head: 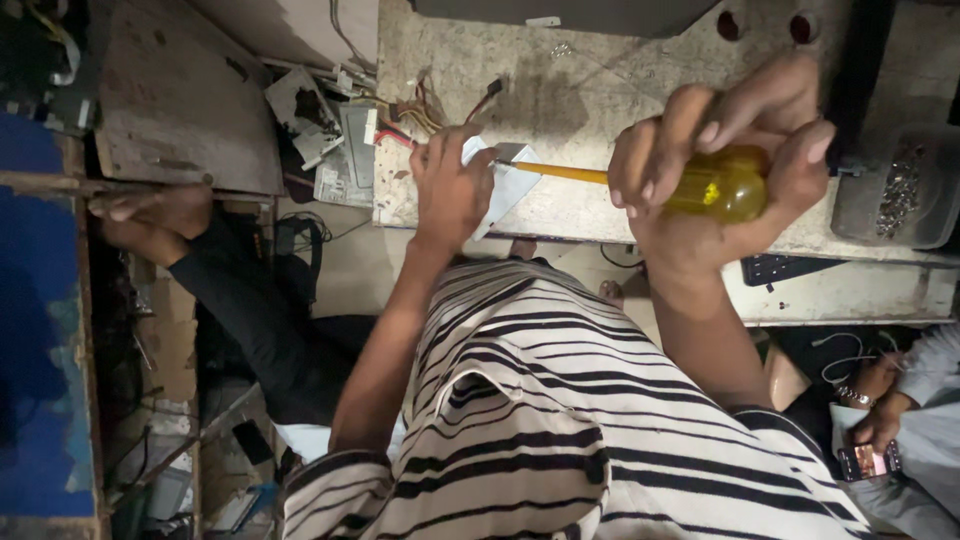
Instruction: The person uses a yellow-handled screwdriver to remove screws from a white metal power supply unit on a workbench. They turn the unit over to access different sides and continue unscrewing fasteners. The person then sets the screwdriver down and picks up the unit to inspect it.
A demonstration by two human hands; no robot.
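My right hand fingers are clamped on the yellow screwdriver; left hand fingers press the white piece (near the counter edge). Work seems unfinished.

Screwdriver handle glossy translucent yellow plastic; worktop rough, matt.

Beside the grey, speckled worktop, the screwdriver shows a translucent yellow handle and orange-yellow shaft, the wires run red and orange, and below it the shirt is cream with black stripes.
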